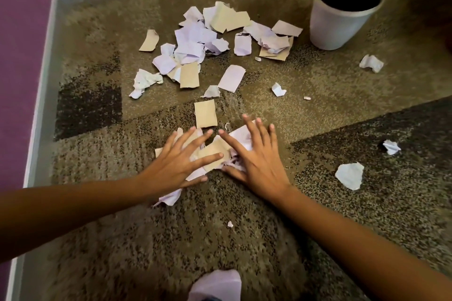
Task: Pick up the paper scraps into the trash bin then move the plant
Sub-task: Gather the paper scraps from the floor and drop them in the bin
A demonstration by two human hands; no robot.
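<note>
White and tan paper scraps lie scattered over the carpet. A small heap of scraps [216, 150] sits between my hands. My left hand [182, 159] presses flat on its left side with fingers spread. My right hand [254, 156] presses flat on its right side, fingers straight. A larger pile of scraps [210, 41] lies farther away, beside the plant [342, 7] in a white pot at the upper right. One tan scrap [205, 113] lies just beyond my fingertips. No trash bin is in view.
Loose crumpled bits [349, 175] lie on the carpet to the right, another [371, 63] near the pot. A purple wall with grey skirting [36, 115] bounds the left side. A pale scrap [216, 284] shows at the bottom edge.
</note>
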